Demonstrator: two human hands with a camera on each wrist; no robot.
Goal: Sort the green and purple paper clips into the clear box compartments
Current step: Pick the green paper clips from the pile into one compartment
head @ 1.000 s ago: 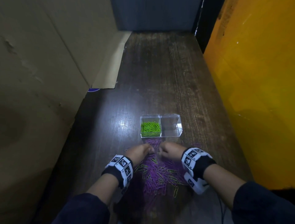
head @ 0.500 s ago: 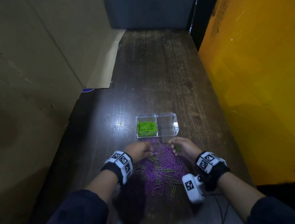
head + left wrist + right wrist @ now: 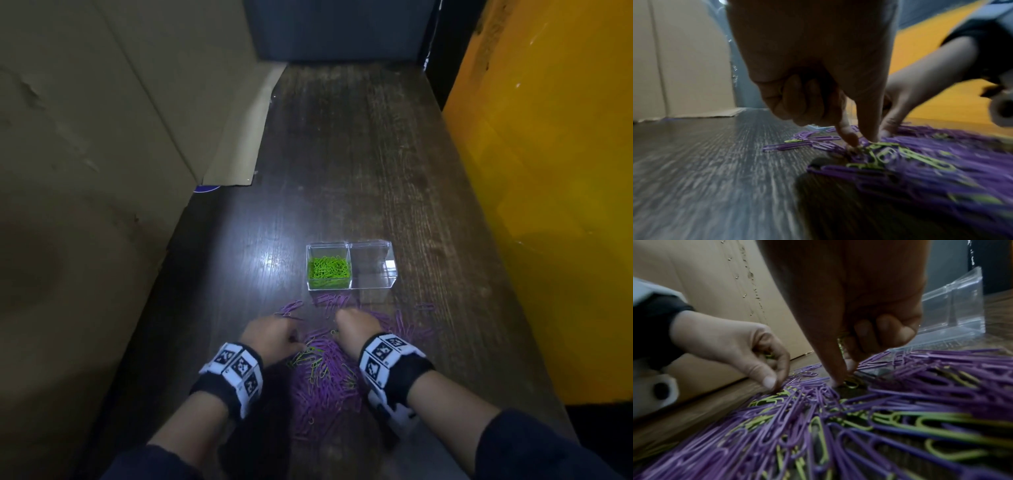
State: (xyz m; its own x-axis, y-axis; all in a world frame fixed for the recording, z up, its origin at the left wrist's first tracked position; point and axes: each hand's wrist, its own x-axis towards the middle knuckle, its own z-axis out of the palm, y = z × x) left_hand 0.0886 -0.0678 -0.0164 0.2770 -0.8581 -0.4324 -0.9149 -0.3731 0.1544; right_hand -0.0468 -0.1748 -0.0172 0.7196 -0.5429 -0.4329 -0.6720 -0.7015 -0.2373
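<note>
A clear two-compartment box [image 3: 352, 287] stands on the dark wooden table. Its left compartment holds green paper clips [image 3: 328, 268]; its right compartment [image 3: 372, 269] looks empty. In front of the box lies a pile of purple paper clips [image 3: 329, 380] mixed with green ones [image 3: 900, 418]. My left hand [image 3: 859, 142] pinches at green clips [image 3: 881, 144] on the pile's left side, and a bit of green shows inside its curled fingers. My right hand [image 3: 844, 379] pinches a green clip [image 3: 851, 384] on the table, with more green tucked in its curled fingers.
A cardboard wall [image 3: 102, 154] runs along the left, with a flap [image 3: 239, 147] lying on the table. A yellow wall [image 3: 548, 171] borders the right edge. The table surface [image 3: 342, 154] stretches beyond the box to a dark back panel.
My right hand has moved from beside the box's front back left to the middle of the pile. My left hand has shifted slightly nearer along the pile's left side.
</note>
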